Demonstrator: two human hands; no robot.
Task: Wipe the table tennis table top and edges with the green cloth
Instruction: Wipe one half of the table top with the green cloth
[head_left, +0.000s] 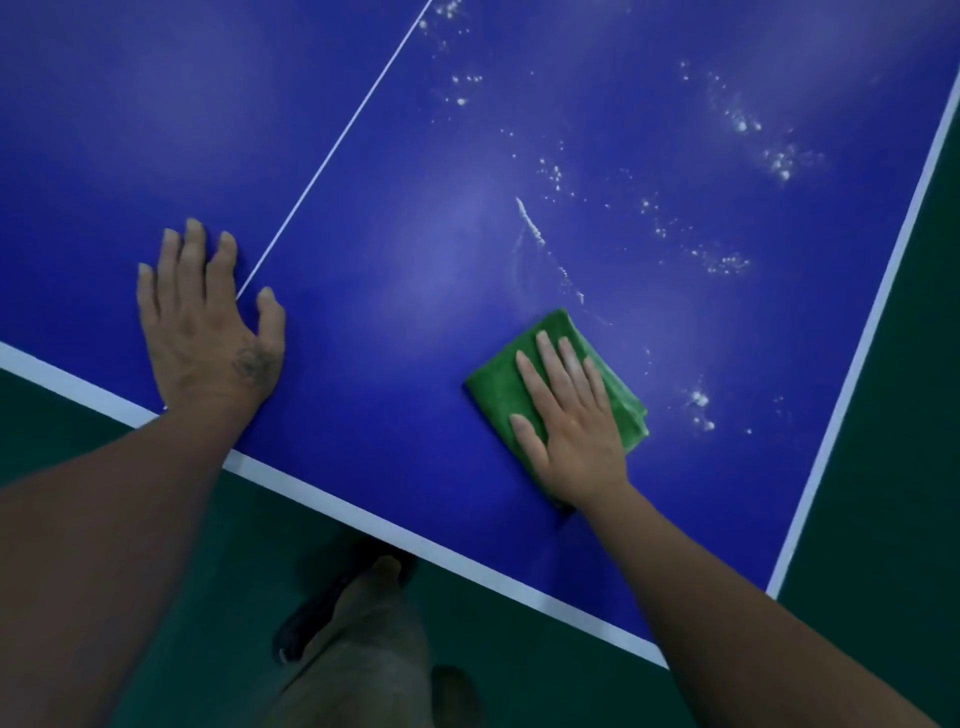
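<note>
Head view, right hand (569, 415) flat on green cloth (493, 387)

Green cloth (558, 384); blue table (415, 208), white lines, perhaps droplets.

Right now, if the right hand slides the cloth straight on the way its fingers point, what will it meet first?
Probably the thin white smear streak on the blue table top, just beyond the folded green cloth under the right hand.
</note>
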